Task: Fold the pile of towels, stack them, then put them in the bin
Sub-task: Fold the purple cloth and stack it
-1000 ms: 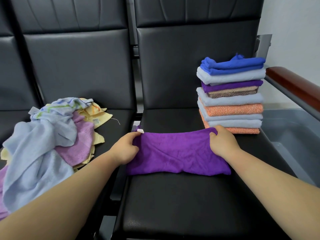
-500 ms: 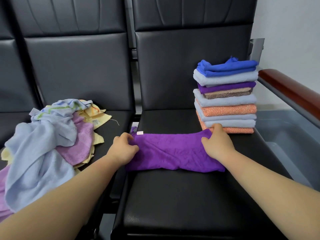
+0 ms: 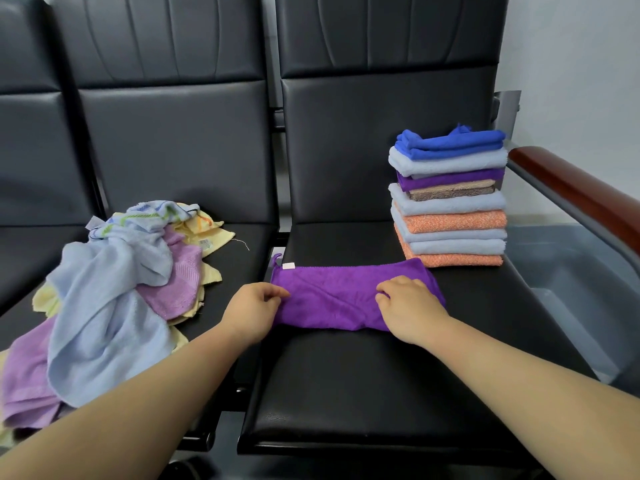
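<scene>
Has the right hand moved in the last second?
Yes. The right hand has drawn back toward the person and slightly left, away from the foot of the folded stack, over the purple towel.

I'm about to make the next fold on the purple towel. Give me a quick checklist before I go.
1. Purple towel lies as a strip across the seat: ok.
2. Left hand pinches its left end: ok.
3. Right hand, fingers curled, holds its right end: ok.
4. Folded stack behind stands upright, top free: ok.
5. Bin beside the seat has room: cannot tell, partly hidden.
6. Unfolded pile finished: not ok, towels left there.
</scene>
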Available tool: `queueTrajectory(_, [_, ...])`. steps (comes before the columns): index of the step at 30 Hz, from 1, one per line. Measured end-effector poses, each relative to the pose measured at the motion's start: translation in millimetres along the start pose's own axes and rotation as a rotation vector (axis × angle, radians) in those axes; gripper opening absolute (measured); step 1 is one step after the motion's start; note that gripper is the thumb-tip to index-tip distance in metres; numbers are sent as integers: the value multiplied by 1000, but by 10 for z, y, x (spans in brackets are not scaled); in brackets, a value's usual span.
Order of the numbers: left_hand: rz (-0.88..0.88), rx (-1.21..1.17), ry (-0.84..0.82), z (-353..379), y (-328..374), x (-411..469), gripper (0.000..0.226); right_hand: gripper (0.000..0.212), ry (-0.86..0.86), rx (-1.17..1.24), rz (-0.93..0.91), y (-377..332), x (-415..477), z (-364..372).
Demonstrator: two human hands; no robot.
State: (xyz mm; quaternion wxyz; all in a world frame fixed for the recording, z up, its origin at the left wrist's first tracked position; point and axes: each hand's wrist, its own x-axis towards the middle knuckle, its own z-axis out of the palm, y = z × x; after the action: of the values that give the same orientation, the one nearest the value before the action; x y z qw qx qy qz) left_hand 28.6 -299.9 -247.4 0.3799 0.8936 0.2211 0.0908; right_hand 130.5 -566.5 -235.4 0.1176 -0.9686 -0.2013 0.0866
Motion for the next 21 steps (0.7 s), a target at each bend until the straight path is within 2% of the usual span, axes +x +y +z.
queueTrajectory(4, [75, 201, -113, -116, -73, -38, 27, 46, -5, 21, 36, 134, -2, -11])
queueTrajectory(12, [281, 479, -206, -157, -160, -59, 37, 54, -50, -90, 18, 135, -129, 19])
queueTrajectory(16, [276, 611, -143, -149, -2, -101, 36, 52, 6, -77, 9, 100, -197, -2])
queueTrajectory(19, [299, 719, -54, -67, 191, -113, 34, 40, 102, -27, -10, 115, -246, -48])
queueTrajectory(21, [331, 711, -33, 52, 291, -65, 35, 31, 150, -18, -33, 114, -258, -66])
